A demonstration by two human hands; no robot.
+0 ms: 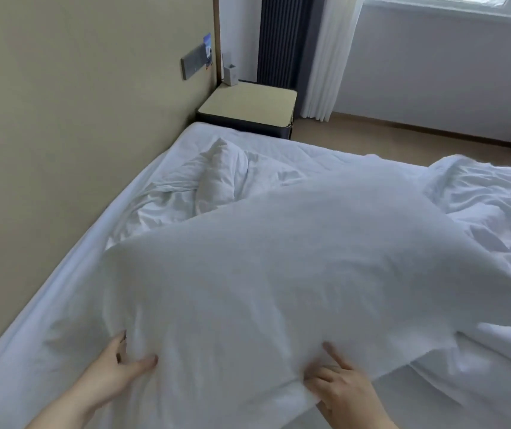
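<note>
Gripping with the left hand [124, 363] at the near left edge of the white pillow [279, 258], thumb on top and fingers dug into the cloth. Pinching the near right edge with the right hand [345, 390], index finger stretched flat over the fabric, other fingers curled around the hem.

Held low over the near part of the bed [31, 335], far end raised and blurred, hiding much of the sheet below.

Probably light and very soft, so no need for strong force. Likely to sag and fold in the middle if taken by one corner only. Better to take hold at the two near corners or along the short edge, with a full handful of cloth and filling together, to avoid pulling only the smooth case off the filling.

Beyond it, a second pillow [220, 178] lying crumpled near the wall, a rumpled duvet [495, 199] at the right side, and a nightstand [248, 103] beside the head of the bed.
</note>
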